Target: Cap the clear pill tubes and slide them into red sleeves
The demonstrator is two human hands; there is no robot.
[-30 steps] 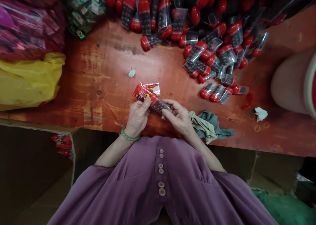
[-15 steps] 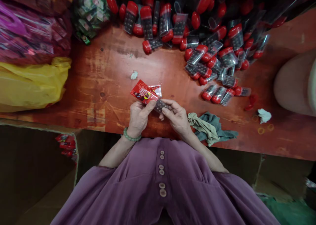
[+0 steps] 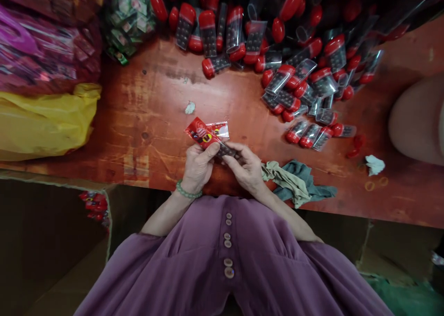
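In front of my waist, my left hand (image 3: pixel 197 167) pinches a red printed plastic packet (image 3: pixel 200 130) between thumb and fingers. A dark, bumpy piece (image 3: pixel 226 150) shows at the packet's lower right end, where the fingers of my right hand (image 3: pixel 248 169) close on it. Whether this piece sits inside the packet or only against it, I cannot tell. Just behind, a second red-and-clear packet (image 3: pixel 222 129) lies on the table, partly covered by the first. My fingers hide much of the dark piece.
Many red-capped clear tubes with dark bumpy contents (image 3: pixel 287 80) are heaped at the back and right. Bags of packets (image 3: pixel 52 48) and a yellow bag (image 3: pixel 45 122) stand left. Rags (image 3: pixel 294 179) lie by my right forearm; a pale bucket (image 3: pixel 416 122) stands far right.
The packet has tilted a little more steeply, and slightly less of the dark piece shows. Both hands keep their grip. The whole view has shifted slightly.
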